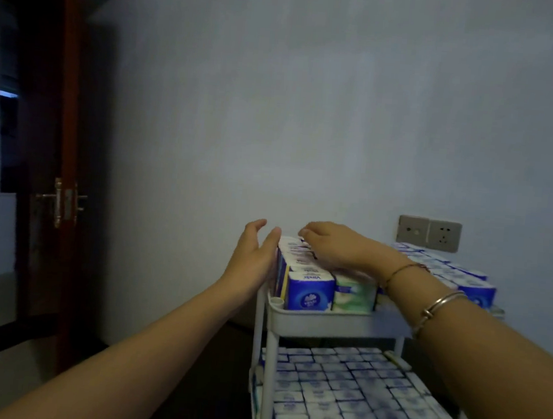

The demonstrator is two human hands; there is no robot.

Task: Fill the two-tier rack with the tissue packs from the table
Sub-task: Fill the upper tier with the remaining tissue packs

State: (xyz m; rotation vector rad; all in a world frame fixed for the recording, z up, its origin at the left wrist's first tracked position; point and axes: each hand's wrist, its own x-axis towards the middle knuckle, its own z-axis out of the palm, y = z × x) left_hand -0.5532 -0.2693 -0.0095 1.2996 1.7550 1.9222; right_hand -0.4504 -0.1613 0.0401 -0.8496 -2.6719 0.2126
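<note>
A white two-tier rack (325, 322) stands at the lower right. Its upper tray holds upright blue-and-white tissue packs (308, 289) and a green-and-white pack (354, 293). Several more packs (353, 397) cover the lower tier. My left hand (254, 257) lies flat with straight fingers against the left side of the top row. My right hand (332, 245) rests palm down on top of that row, fingertips bent onto the packs; whether they pinch one is hidden. Further blue packs (455, 276) sit on the right behind my right forearm.
A plain wall runs close behind the rack, with a double power socket (428, 234) above its right end. A dark wooden door with a metal handle (62, 202) stands open at the left, showing a dim room. The floor is dark.
</note>
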